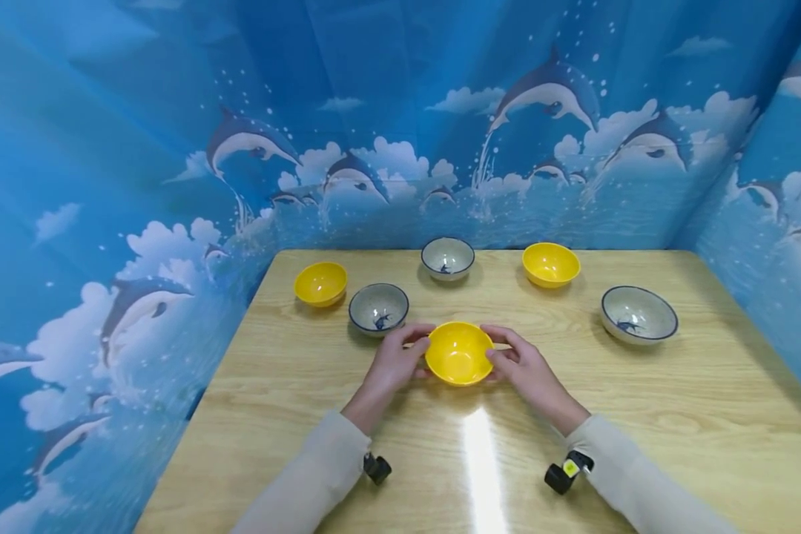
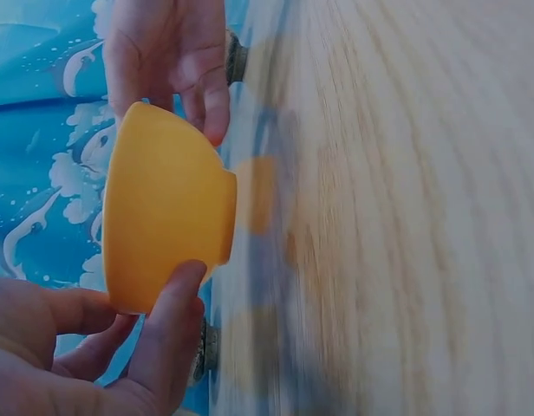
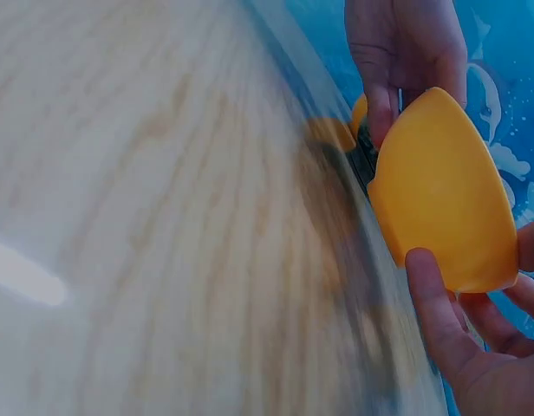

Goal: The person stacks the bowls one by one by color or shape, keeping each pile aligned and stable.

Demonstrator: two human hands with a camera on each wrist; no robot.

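Observation:
A yellow bowl (image 1: 459, 354) is held upright between both hands, raised a little off the wooden table in the wrist views. My left hand (image 1: 395, 361) grips its left side, thumb at the rim and fingers under the wall. On the opposite side my right hand (image 1: 522, 371) pinches the rim in the same way. The bowl's smooth outer wall (image 2: 163, 208) and foot ring show in the left wrist view. Just beyond the left hand stands a grey bowl (image 1: 378, 308) with a blue rim and a blue fish figure inside.
Another yellow bowl (image 1: 321, 284) stands at the back left of the wooden table (image 1: 294, 445), and one more yellow bowl (image 1: 551, 265) at the back right. A grey bowl (image 1: 448, 259) is at the back middle, a larger grey bowl (image 1: 638, 315) at right. A dolphin-print curtain (image 1: 387, 111) hangs behind.

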